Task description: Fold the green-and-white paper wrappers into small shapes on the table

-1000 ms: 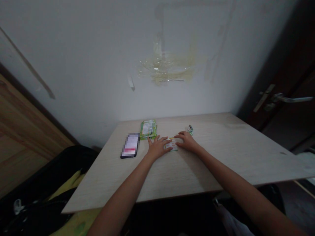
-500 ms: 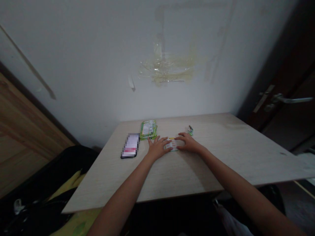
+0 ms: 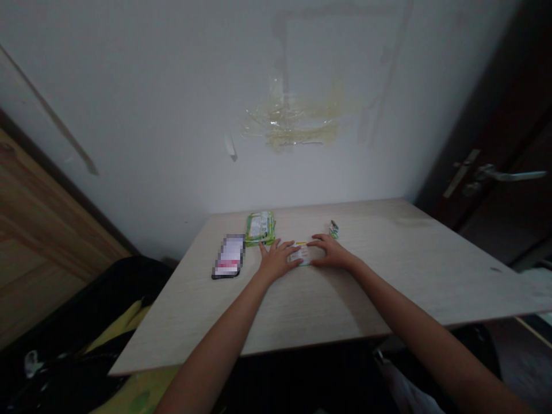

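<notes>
A small printed card or flat packet (image 3: pixel 301 253), white with a yellow strip at its top, lies on the table between my hands. My left hand (image 3: pixel 276 260) rests at its left side with fingers spread, thumb and fingertips on its edge. At its right side is my right hand (image 3: pixel 332 252), fingers apart and curved, the tips at or close to the edge. Just beyond my left hand lies a stack of green-and-white packets (image 3: pixel 260 226). A small crumpled green-and-white wrapper (image 3: pixel 333 229) sits behind my right hand.
A phone (image 3: pixel 229 256) with a lit, blurred screen lies left of my left hand. The pale wooden table (image 3: pixel 345 316) meets a wall with peeling tape (image 3: pixel 297 123). A dark door with a metal handle (image 3: pixel 513 174) stands at right. Dark and yellow fabric (image 3: pixel 129 316) is at lower left.
</notes>
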{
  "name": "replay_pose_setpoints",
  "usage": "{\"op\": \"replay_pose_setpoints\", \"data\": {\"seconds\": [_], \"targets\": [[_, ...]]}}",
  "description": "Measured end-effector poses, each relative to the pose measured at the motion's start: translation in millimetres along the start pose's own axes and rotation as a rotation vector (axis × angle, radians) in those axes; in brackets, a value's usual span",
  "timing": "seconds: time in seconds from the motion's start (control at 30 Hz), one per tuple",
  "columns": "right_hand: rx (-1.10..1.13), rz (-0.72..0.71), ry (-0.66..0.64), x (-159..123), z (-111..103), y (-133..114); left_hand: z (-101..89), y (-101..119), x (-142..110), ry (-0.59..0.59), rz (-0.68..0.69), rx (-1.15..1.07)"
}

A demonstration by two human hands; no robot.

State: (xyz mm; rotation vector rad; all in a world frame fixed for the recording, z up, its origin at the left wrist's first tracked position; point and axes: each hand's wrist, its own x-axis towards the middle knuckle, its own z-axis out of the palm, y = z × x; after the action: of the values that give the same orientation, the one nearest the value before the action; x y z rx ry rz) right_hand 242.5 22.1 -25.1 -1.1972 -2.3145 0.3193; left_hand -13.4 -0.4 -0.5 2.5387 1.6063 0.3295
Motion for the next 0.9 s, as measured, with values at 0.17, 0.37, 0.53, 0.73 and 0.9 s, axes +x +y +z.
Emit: {"op": "replay_pose_setpoints", "data": {"seconds": [0.17, 0.37, 0.53, 0.73, 0.9], "targets": [[0.086, -0.052, 0.080, 0.9, -0.1, 0.8, -3.4, 3.1, -1.2, -0.009, -0.005, 0.001], [0.142, -0.084, 0.085, 3.8, 1.3, 5.7, -5.9, 6.0, -2.6, -0.016, -0.012, -0.005], [0.142, -0.101, 0.072, 4.4, 5.2, 12.7, -6.4, 5.9, -2.3, -0.009, -0.001, -0.005], [0.117, -0.036, 0.112, 6.1, 11.7, 12.9, -7.3, 6.1, -1.9, -0.018, -0.016, -0.028], [0.091, 0.045, 0.155, 9.2, 14.2, 8.5, -6.0, 4.3, -1.3, -0.014, -0.012, -0.034]]}}
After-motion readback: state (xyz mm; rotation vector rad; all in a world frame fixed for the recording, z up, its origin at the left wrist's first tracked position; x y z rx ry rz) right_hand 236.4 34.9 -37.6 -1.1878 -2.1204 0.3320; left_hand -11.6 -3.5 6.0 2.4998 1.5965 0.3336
